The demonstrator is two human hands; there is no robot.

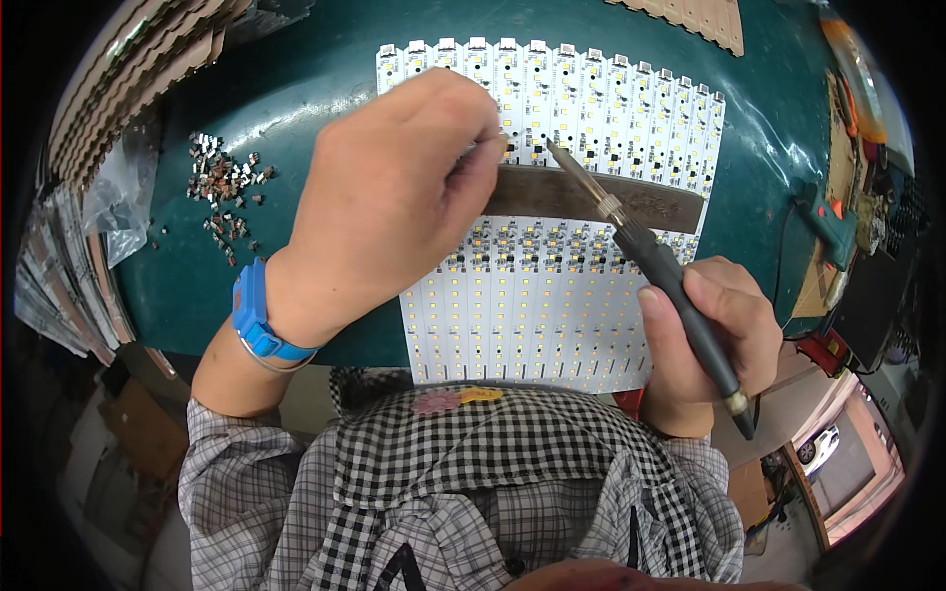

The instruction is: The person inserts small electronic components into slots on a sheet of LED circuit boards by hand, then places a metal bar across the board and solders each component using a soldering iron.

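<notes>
Soldering iron [658,266], slim and dark, over glossy white LED panel [552,295].

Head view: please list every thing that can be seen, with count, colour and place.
LED strip panel: one, white, centre of table.
Flat bar: one, dark brown, lying across the panel.
Soldering iron: one, black handle, held in right hand, tip over the panel.
Small parts pile: many, silver and dark, table left.
Table: one, dark green.
Cardboard stack: brown, upper left.
Wristband: one, blue, left wrist.
Left hand: pinched grip at the panel.
Right hand: closed round the iron.
</notes>
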